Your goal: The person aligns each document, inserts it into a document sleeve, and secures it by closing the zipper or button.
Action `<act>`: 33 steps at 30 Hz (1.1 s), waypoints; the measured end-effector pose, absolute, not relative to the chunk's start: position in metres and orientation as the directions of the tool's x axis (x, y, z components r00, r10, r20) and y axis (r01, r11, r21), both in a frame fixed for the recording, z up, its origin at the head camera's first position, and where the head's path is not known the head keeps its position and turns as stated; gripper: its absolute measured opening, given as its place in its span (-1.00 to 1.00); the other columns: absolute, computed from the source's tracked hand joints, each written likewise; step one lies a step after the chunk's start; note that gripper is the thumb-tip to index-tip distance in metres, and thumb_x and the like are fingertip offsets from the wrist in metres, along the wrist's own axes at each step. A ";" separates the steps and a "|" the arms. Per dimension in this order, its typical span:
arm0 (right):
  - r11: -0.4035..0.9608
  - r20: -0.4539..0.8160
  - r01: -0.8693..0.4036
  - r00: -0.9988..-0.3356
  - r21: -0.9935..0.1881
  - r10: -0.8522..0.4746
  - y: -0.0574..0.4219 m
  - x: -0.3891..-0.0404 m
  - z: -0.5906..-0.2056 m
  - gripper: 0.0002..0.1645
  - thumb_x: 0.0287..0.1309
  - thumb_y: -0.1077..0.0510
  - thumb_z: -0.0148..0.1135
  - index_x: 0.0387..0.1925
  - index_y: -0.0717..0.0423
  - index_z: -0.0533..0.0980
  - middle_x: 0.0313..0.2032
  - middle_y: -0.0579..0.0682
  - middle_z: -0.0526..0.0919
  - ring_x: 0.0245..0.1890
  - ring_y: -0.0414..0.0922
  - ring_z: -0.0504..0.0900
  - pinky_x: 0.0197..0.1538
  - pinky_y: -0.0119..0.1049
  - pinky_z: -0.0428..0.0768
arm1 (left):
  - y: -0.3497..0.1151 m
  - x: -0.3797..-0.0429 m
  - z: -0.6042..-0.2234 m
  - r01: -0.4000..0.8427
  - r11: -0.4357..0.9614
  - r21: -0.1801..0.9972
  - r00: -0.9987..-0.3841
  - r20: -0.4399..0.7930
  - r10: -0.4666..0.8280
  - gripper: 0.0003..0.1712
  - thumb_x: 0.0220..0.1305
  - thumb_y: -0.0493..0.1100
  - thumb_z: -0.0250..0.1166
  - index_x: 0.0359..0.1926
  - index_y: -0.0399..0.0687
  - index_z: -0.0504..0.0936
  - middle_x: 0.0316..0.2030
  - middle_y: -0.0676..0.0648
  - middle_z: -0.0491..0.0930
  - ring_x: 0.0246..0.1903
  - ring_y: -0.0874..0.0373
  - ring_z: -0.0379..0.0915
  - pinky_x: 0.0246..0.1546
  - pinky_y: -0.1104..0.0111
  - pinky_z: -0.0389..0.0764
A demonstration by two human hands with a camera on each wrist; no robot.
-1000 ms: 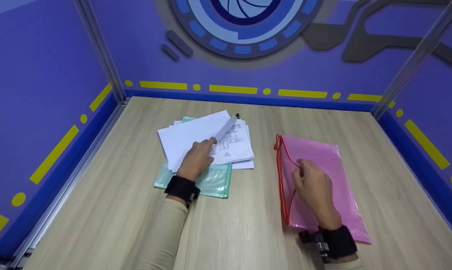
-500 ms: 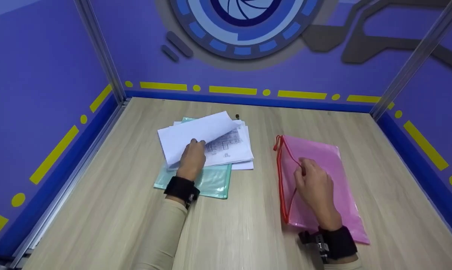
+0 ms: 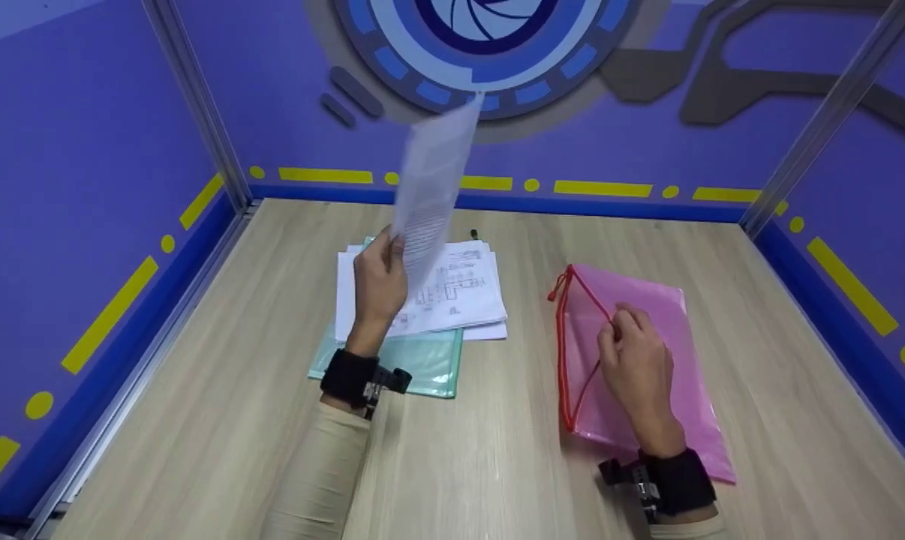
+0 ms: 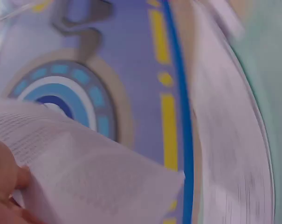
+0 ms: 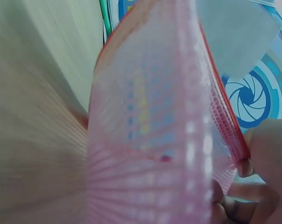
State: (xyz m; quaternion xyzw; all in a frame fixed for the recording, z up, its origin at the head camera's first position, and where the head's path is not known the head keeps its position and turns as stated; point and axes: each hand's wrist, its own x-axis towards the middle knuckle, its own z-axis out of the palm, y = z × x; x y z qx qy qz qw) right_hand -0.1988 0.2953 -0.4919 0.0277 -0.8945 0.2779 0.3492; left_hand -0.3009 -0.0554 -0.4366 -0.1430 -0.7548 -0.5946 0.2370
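Note:
My left hand (image 3: 380, 281) pinches a printed sheet of paper (image 3: 434, 180) by its lower edge and holds it upright above the paper stack (image 3: 464, 296). In the left wrist view the sheet (image 4: 99, 177) bends away from the fingers, text on its face. The stack lies on a green zipper pouch (image 3: 426, 364). My right hand (image 3: 636, 360) pinches the red-zippered edge of a pink zipper pouch (image 3: 670, 322) and lifts it, so the mouth gapes. The right wrist view shows the red zipper edge (image 5: 224, 102) between thumb and fingers, with the mesh pouch wall (image 5: 150, 177) in front.
A small black item (image 3: 474, 235) pokes out behind the stack. Purple walls with yellow marks (image 3: 602, 189) enclose the back and sides of the wooden table (image 3: 497, 457), with metal posts (image 3: 828, 120) at the corners.
My left hand has raised the top sheet off the stack and turned it upright, uncovering the drawing below. My right hand has pulled the pink pouch's upper edge slightly right, widening the mouth.

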 end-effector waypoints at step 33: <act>0.818 0.651 -0.265 -0.741 -0.511 0.167 0.308 -0.206 -0.502 -0.89 0.32 0.37 0.28 -0.36 0.30 0.55 0.06 0.41 0.65 -0.31 0.25 0.69 -0.28 0.15 0.66 | -0.057 -0.309 -0.464 -0.092 0.317 0.944 -0.894 -0.219 0.392 -0.49 0.60 -0.20 0.18 0.48 -0.09 0.50 -0.10 -0.16 0.74 -0.30 0.04 0.74 -0.34 0.33 0.69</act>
